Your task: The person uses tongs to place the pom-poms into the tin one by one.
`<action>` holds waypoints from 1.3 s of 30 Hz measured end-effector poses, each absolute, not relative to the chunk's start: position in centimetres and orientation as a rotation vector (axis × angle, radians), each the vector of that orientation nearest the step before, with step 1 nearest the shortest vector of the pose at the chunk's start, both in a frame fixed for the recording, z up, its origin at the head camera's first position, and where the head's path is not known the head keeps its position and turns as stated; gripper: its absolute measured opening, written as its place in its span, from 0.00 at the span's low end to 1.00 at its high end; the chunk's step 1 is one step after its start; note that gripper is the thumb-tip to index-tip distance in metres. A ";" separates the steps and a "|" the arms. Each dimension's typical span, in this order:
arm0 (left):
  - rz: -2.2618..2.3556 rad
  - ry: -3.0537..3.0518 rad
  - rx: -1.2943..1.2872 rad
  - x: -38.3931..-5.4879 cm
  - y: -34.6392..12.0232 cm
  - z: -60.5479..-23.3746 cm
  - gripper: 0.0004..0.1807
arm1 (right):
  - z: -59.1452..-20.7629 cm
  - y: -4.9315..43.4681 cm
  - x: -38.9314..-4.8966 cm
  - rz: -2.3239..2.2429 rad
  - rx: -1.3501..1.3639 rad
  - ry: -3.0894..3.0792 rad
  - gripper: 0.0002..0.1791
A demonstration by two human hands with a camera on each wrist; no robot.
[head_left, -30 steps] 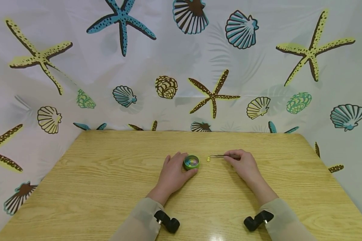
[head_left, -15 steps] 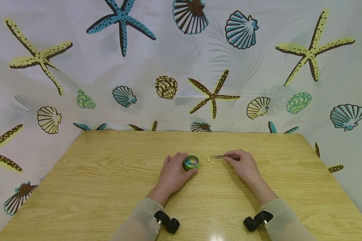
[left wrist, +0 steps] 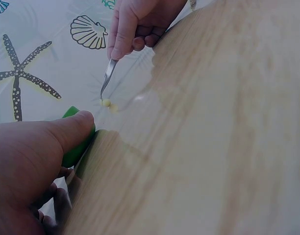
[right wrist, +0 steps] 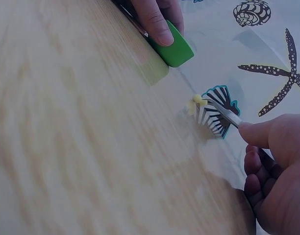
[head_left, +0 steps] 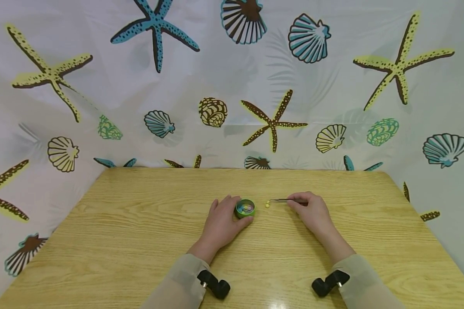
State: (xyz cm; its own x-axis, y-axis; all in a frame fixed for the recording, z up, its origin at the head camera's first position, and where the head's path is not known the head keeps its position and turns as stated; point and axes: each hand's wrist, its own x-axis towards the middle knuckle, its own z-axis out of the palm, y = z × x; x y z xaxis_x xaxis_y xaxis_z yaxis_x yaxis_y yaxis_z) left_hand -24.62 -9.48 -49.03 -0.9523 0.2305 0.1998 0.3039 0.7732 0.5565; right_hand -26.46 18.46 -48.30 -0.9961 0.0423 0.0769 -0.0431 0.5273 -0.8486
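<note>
My left hand [head_left: 223, 221] holds a small round green container [head_left: 245, 209] on the table, thumb in front and fingers behind. Several small beads in blue, yellow and pink lie inside it. To its right are two small yellow beads [head_left: 267, 205] close together. My right hand [head_left: 312, 212] pinches thin metal tweezers [head_left: 282, 200] between thumb and fingers. In the right wrist view the tips of the tweezers [right wrist: 226, 113] reach the yellow beads [right wrist: 199, 100]; I cannot tell whether they grip one. The container's green wall [left wrist: 79, 142] is partly covered by my thumb in the left wrist view.
The wooden table [head_left: 139, 240] ends at a white cloth [head_left: 201, 146] printed with starfish and shells, hanging behind and along both sides. Each sleeve carries a black wrist mount [head_left: 216, 284].
The tweezer tips have shifted very slightly around the yellow beads, and the beads have moved a little. My left hand and the container stay still.
</note>
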 end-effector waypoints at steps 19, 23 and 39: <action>-0.929 -2.864 -0.402 -24.7 -9.4 -49.2 0.38 | -47.8 18.2 -26.1 1.586 -0.006 -2.570 0.12; -0.925 -2.863 -0.398 -24.7 -9.4 -49.2 0.38 | -47.4 17.8 -26.1 1.611 0.007 -2.546 0.11; -0.927 -2.871 -0.402 -24.7 -9.4 -49.0 0.38 | -46.6 15.8 -25.1 1.635 0.198 -2.552 0.10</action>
